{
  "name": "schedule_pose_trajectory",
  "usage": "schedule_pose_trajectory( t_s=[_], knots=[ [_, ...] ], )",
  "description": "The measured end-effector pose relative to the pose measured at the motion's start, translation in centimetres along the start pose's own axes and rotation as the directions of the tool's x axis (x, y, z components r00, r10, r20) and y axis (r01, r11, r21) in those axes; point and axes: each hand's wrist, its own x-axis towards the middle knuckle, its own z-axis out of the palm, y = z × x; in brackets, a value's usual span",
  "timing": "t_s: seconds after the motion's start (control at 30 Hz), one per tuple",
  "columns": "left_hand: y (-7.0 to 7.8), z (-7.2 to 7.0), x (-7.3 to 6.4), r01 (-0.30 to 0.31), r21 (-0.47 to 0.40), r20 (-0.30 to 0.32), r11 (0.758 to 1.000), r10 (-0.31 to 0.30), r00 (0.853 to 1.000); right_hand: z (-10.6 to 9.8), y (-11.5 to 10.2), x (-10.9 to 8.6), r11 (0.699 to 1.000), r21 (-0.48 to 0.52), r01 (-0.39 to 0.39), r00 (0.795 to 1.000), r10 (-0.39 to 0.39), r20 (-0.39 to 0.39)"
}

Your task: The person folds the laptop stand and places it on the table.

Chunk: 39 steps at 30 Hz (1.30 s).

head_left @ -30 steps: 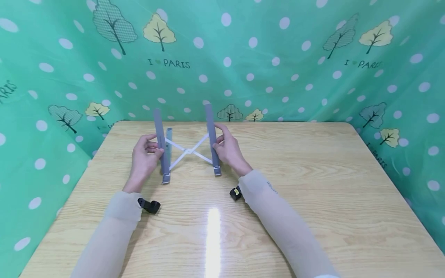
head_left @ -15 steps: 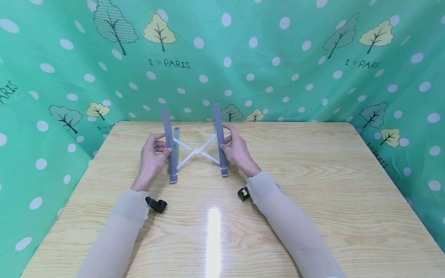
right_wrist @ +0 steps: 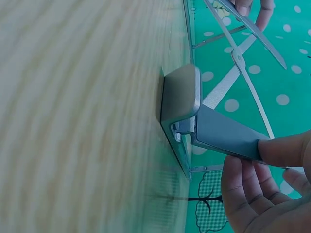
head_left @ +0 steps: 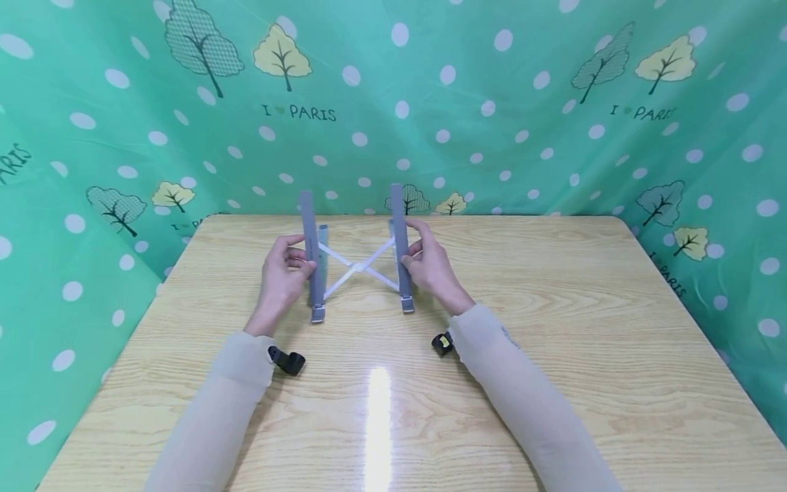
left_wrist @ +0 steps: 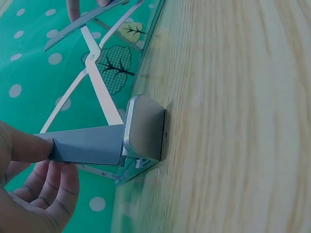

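A grey folding laptop stand [head_left: 311, 239] stands unfolded on the table, its two long arms raised and joined by a pale X-shaped crossbar [head_left: 359, 267]. My left hand [head_left: 284, 273] pinches the left arm between thumb and fingers. On the other side, my right hand [head_left: 432, 265] pinches the right arm in the same way. Seen close in the left wrist view, the thumb presses the arm's dark top pad [left_wrist: 90, 144] with the fingers beneath. A lipped front foot [right_wrist: 181, 94] shows near the tabletop in the right wrist view.
The wood-grain table [head_left: 553, 355] spreads widely to the right and in front. A green dotted curtain [head_left: 504, 123] hangs behind and at both sides. Black wrist cameras [head_left: 287, 360] sit at both cuffs. A bright light reflection lies on the front of the tabletop.
Both hands and the laptop stand have shifted to the right along the table. The arms now look more upright, and the grips stay the same.
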Motion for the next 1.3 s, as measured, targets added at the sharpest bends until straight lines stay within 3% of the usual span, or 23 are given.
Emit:
schedule_pose_trajectory(
  t_s=[1.3],
  knots=[
    [1.2,2.9,-0.1,-0.049,-0.03,0.069,0.998,0.051,0.996,-3.6,1.4,-1.5,0.997,-0.074,-0.007,1.0,0.007,0.0]
  ],
)
